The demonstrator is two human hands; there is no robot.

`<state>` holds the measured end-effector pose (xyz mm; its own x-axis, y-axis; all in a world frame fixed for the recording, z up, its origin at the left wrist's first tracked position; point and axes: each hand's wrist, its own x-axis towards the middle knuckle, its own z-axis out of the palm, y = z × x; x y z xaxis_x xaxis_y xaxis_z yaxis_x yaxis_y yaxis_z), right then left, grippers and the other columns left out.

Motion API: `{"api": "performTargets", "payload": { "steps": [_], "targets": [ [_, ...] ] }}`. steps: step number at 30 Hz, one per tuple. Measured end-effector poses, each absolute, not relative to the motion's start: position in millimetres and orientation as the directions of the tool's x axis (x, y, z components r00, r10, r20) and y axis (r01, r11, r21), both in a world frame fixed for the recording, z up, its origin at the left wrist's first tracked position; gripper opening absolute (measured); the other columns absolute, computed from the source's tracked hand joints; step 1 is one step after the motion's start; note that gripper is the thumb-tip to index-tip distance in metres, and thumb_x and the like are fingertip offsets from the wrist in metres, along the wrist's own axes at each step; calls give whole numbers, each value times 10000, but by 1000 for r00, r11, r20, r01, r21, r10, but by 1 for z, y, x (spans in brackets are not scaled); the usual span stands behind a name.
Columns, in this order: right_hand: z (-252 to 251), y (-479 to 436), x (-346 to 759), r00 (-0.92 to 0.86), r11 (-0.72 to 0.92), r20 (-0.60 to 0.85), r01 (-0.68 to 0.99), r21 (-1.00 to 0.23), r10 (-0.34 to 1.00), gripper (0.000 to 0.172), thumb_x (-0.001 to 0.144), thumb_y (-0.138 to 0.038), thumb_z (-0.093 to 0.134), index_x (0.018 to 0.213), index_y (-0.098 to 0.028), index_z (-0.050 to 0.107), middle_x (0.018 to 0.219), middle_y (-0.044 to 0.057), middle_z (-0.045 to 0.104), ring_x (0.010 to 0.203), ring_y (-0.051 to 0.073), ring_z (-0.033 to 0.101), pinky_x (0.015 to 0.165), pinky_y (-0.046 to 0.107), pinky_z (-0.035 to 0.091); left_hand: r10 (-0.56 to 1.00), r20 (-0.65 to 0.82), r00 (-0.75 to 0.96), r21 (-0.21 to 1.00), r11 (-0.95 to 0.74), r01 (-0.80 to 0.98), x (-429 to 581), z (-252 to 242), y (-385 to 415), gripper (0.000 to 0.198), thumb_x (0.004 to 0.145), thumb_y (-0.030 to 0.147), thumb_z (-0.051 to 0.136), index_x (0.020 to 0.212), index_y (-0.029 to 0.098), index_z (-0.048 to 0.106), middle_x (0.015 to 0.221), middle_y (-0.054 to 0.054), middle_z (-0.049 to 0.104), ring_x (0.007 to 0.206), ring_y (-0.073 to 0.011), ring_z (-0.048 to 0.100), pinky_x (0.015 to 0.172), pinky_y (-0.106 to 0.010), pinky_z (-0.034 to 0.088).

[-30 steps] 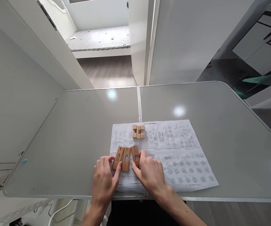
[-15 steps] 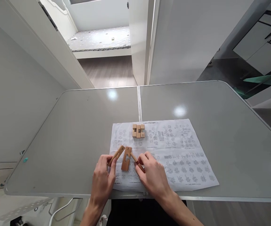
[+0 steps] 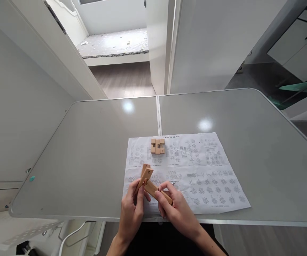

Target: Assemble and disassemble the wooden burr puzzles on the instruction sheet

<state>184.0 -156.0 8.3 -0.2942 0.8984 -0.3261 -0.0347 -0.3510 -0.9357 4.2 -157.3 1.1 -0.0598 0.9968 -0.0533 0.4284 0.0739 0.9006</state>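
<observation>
My left hand [image 3: 133, 206] is closed on a wooden piece marked 2 [image 3: 148, 173], tilted up to the right. Between my right hand's [image 3: 173, 206] fingers and thumb is another wooden piece [image 3: 153, 189], whose far end meets the piece marked 2. A third wooden piece [image 3: 145, 166] shows partly behind the piece marked 2, its lower part hidden. Beyond my hands, a small group of light wooden blocks [image 3: 158, 146] stands on the printed paper sheet [image 3: 209, 170].
The grey table [image 3: 94, 149] has a metal-edged seam running up from the sheet. Past its far edge are a doorway, a bed [image 3: 118, 42] and a wall. Cabinets [image 3: 294, 46] and green objects appear at the far right.
Both hands have come closer together. My left hand has moved right, bringing its piece over the notched one, and my right hand's piece has swung across to meet it.
</observation>
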Motion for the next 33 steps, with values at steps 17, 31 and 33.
{"api": "performTargets", "payload": {
  "steps": [17, 31, 33],
  "targets": [
    [-14, -169, 182, -196, -188, -191, 37, -982, 962, 243, 1083, -465, 531, 966, -257, 486, 591, -85, 466, 475, 121, 373, 467, 246, 288, 962, 269, 39, 797, -245, 552, 7, -10, -166, 343, 1076, 184, 543, 1398, 266, 625, 1169, -65, 826, 937, -202, 833, 817, -294, 686],
    [-9, -168, 183, -187, -211, -213, 30, -977, 959, 318, 1075, -540, 517, 943, -253, 494, 555, -82, 487, 458, 126, 408, 460, 245, 310, 927, 371, 57, 734, -330, 593, 9, -14, -168, 369, 1083, 154, 541, 1426, 259, 625, 1298, -95, 794, 1020, -218, 829, 857, -343, 706],
    [-8, -167, 183, -186, -210, -213, 33, -977, 959, 330, 1073, -550, 517, 932, -254, 496, 547, -80, 491, 453, 129, 418, 456, 244, 317, 921, 385, 58, 725, -341, 598, 10, -13, -167, 373, 1084, 150, 540, 1430, 260, 623, 1292, -94, 796, 1011, -216, 830, 849, -341, 706]
  ]
}}
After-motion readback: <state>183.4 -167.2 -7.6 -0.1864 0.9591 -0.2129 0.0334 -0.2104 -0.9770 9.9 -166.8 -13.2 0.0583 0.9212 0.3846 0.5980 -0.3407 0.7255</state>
